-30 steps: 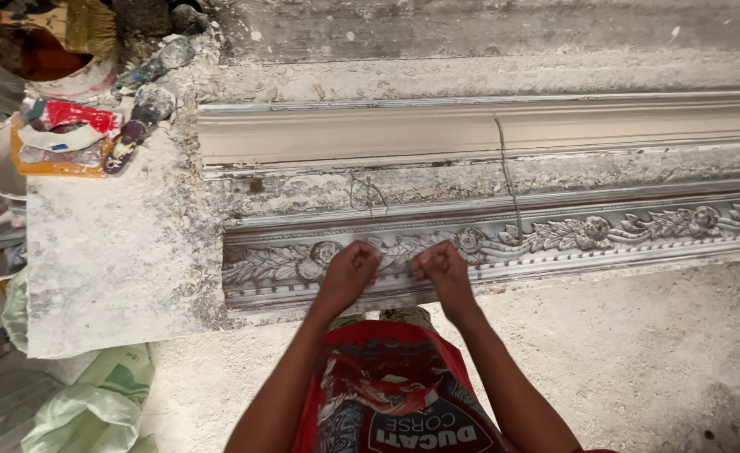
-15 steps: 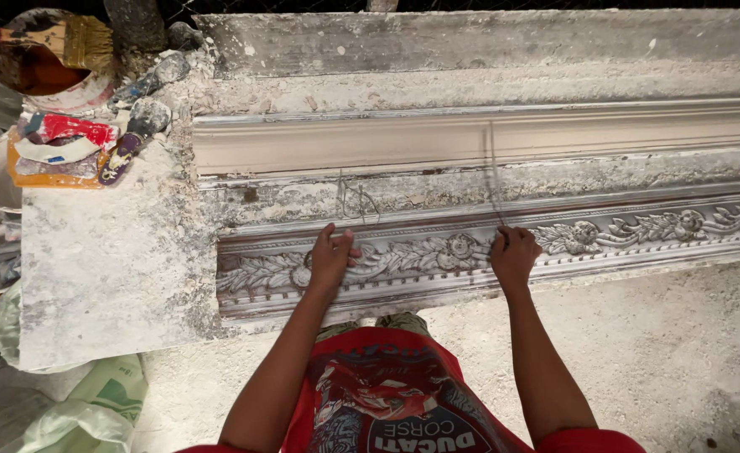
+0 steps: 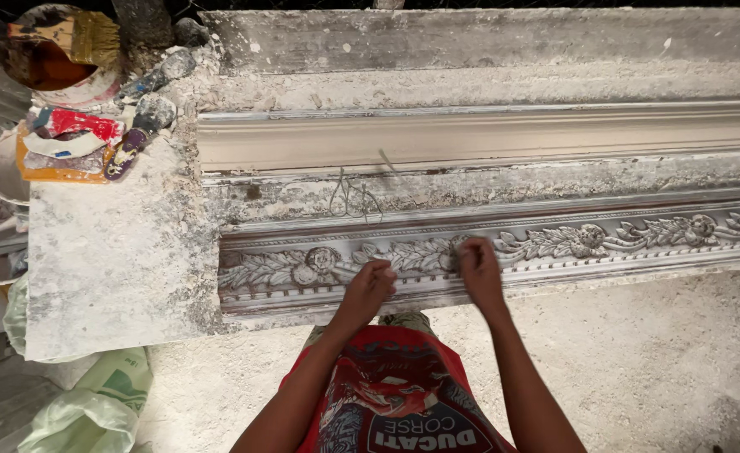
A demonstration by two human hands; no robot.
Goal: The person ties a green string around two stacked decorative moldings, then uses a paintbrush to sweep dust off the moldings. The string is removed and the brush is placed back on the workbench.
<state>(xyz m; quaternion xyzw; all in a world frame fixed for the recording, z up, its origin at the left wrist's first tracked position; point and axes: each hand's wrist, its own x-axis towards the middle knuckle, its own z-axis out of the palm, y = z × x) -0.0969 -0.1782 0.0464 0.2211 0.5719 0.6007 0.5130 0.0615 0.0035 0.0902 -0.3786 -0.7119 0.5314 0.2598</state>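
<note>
Both hands [image 3: 424,281] touching carved floral moulding [image 3: 554,243], near edge.

Only one view: head cam, looking steeply down & fwd from above the person's chest. Fairly close to the carved plaster moulding [image 3: 504,247] running left-right across mid-frame, w/ workbench [image 3: 118,268] at left. Both forearms enter from bottom edge, red shirt [image 3: 386,394] right below lens.

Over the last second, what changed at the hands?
The left hand and right hand spread apart along the ornate floral moulding, then came back close together near its middle, both touching the carving. No tool visibly picked up or released. The moulding and the brush at top left stayed put.
</note>
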